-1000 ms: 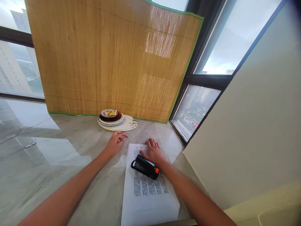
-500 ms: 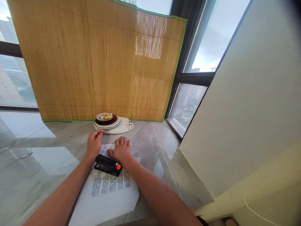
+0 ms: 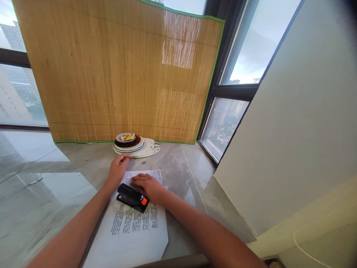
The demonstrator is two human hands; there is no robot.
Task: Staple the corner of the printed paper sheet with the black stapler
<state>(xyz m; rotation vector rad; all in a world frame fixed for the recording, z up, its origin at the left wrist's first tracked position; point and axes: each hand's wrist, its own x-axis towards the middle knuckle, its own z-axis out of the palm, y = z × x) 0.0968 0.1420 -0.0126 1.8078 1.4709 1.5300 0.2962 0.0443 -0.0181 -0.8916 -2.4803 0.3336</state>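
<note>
Head view: the slantwise stapler (image 3: 132, 195) is set just nearside of the flattened, ungripping right hand (image 3: 150, 188) (left hand (image 3: 117, 168) curled, hold unclear).

Place: it looks like a home, on a high floor
Bamboo blind (image 3: 111, 74): green-edged, standing against the glass
Windows (image 3: 225, 124): dark-framed, on 2 sides, with tall buildings (image 3: 12, 35) outside
Ledge (image 3: 178, 162): grey, polished, marble-look
Dishes (image 3: 129, 144): household ones, in a stack
Wall (image 3: 292, 130): plain and pale
</note>
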